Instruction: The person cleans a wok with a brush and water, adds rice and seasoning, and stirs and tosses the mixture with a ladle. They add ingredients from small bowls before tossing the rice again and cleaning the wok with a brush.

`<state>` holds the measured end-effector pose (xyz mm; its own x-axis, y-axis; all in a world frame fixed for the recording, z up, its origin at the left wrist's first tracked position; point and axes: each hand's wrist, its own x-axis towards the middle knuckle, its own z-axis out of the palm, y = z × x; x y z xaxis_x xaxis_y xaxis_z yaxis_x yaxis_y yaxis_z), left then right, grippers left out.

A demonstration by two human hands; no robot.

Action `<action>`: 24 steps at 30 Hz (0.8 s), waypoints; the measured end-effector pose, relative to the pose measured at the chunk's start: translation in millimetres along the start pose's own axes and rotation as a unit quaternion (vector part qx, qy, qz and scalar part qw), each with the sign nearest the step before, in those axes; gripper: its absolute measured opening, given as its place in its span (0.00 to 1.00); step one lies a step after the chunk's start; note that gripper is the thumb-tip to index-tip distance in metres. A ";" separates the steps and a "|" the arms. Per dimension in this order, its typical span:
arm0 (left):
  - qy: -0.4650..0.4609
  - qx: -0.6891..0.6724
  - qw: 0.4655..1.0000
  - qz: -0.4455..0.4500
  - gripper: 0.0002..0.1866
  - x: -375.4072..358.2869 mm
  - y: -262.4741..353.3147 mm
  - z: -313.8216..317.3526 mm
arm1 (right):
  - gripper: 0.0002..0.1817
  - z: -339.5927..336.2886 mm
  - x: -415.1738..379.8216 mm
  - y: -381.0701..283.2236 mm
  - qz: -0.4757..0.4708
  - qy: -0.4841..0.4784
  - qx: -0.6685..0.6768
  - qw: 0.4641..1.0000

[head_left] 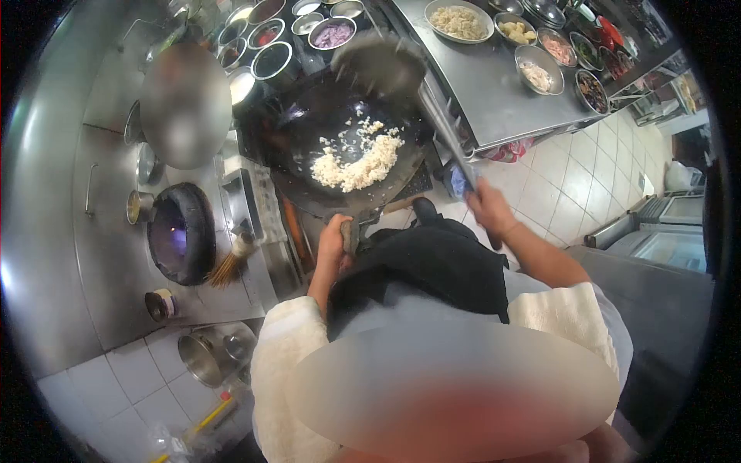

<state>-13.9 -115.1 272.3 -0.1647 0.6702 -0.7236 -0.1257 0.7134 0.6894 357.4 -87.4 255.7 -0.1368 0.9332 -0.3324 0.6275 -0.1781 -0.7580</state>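
Pale rice [359, 163] lies in a curved heap inside a large dark wok [297, 181]. At the wok's near rim, my left hand [333, 241] is wrapped round a folded cloth [350, 236]. My right hand [489, 207] grips the long handle of a ladle [444, 123], held to the right of the wok. The ladle's round head [380, 68] is motion-blurred over the wok's far edge, above and beyond the rice.
Bowls of ingredients, one with chopped purple onion [333, 35], stand behind the wok. More bowls sit on a steel counter [494, 100] at the right. At left are a round black burner ring [181, 234], a bamboo brush [228, 261] and a metal pot [207, 357].
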 end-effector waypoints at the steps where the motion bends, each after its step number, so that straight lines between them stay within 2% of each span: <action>1: -0.017 -0.063 0.994 -0.084 0.14 -5.7 10.9 0.9 | 0.18 -1.2 -20.9 -18.3 0.021 -0.064 -0.033 0.997; 2: -0.028 -0.137 0.984 -0.109 0.13 -18.2 27.2 10.9 | 0.18 -3.6 -34.3 -28.1 0.025 -0.066 -0.032 0.997; 4: -0.054 -0.174 0.977 -0.107 0.12 -27.8 33.9 13.6 | 0.17 -13.7 -54.4 -44.2 0.018 -0.166 -0.082 0.982; 6: -0.082 -0.211 0.969 -0.101 0.11 -38.0 54.2 17.5 | 0.17 -26.0 -68.0 -57.5 0.021 -0.157 -0.071 0.985; 8: -0.036 -0.218 0.965 -0.139 0.12 -62.0 86.0 29.1 | 0.16 -39.5 -73.1 -69.6 0.018 -0.158 -0.061 0.985; 10: -0.039 -0.222 0.967 -0.120 0.12 -72.1 104.2 45.8 | 0.16 -50.7 -71.7 -80.4 0.013 -0.091 -0.054 0.994; 11: -0.035 -0.228 0.967 -0.111 0.13 -70.6 114.4 51.6 | 0.16 -53.8 -64.3 -86.3 0.012 -0.104 -0.054 0.993; 13: -0.026 -0.223 0.969 -0.103 0.12 -65.3 125.7 58.1 | 0.17 -59.8 -43.3 -100.6 -0.009 -0.026 -0.047 0.999; 15: -0.005 -0.138 0.986 -0.092 0.11 -72.4 99.6 49.5 | 0.17 -86.5 -37.1 -120.6 0.036 -0.032 0.001 0.999; 18: 0.050 -0.023 0.995 0.079 0.08 -98.0 13.4 24.1 | 0.14 -104.9 -79.6 -92.2 0.048 -0.017 -0.006 0.999; 19: 0.051 -0.013 0.996 0.079 0.08 -101.8 20.9 22.9 | 0.14 -110.6 -85.4 -92.2 0.060 -0.016 0.001 0.998; 21: 0.021 0.001 1.000 0.007 0.08 -89.8 58.9 27.6 | 0.13 -132.7 -80.5 -103.7 0.092 -0.048 -0.008 0.995; 23: 0.089 -0.020 0.986 -0.137 0.10 -104.1 119.4 44.1 | 0.13 -132.7 -93.6 -118.3 0.099 -0.062 -0.030 0.993; 24: 0.094 -0.027 0.987 -0.130 0.10 -95.4 110.1 44.3 | 0.14 -133.9 -90.1 -124.9 0.118 -0.073 -0.027 0.990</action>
<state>31.4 -91.5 415.8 -0.2979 0.4130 -0.8606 -0.2394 0.8404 0.4862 394.0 -107.4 455.5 -0.0873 0.8116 -0.5776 0.6949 -0.3658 -0.6190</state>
